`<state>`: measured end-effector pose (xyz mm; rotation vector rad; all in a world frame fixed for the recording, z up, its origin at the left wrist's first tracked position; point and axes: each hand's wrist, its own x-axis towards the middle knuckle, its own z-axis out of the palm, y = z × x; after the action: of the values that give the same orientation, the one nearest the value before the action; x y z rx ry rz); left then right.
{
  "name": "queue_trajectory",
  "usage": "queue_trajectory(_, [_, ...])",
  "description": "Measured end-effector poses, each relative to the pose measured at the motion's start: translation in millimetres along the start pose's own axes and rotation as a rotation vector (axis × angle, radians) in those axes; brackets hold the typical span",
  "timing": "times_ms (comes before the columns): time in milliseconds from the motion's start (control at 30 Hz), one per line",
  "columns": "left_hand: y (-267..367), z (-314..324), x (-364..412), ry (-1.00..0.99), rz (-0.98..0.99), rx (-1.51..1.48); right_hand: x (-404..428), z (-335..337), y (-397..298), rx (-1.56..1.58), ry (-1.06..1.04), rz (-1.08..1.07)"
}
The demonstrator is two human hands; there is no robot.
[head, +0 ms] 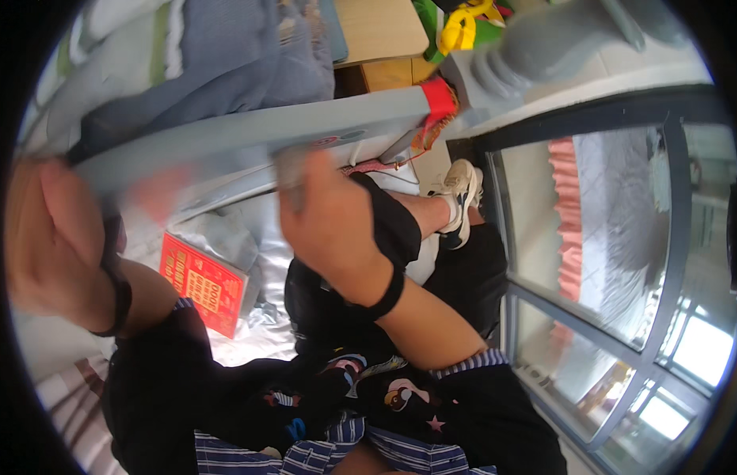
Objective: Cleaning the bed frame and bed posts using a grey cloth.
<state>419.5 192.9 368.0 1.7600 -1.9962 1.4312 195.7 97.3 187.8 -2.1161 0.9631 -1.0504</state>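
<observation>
My right hand [338, 231] is bent around a blurred grey cloth [292, 175], pressed to the face of a long light-grey bed rail [237, 133]. It wears a black wristband [389, 294]. At the far left, my left hand [56, 237] is by the rail's left end; its fingertips are blurred, and whether it grips the rail cannot be told. A blurred pink patch [160, 193] shows on the rail between the hands. Below lies a thick red book [203, 285] with gold writing, on a silvery sheet [273, 261].
Grey bedding [226, 53] lies beyond the rail. A red ribbon [438, 98] wraps the rail's right end, beside a turned grey post [511, 59]. A glass door [594, 237] in a dark frame stands at the right. A wooden tabletop [377, 29] and yellow object [460, 29] are farther off.
</observation>
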Motion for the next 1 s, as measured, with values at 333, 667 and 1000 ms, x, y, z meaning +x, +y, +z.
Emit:
queue_trajectory(333, [22,1,23,0.094,0.077,0.146,-2,-15,38,0.129,0.105,0.199])
queue_trajectory(667, [26,0,19,0.101,-0.008,0.183,4,-19,61,0.531,0.276,0.348])
queue_trajectory(1000, [40,2,28,0.154,-0.013,0.210,4,-11,32,0.768,0.226,0.602])
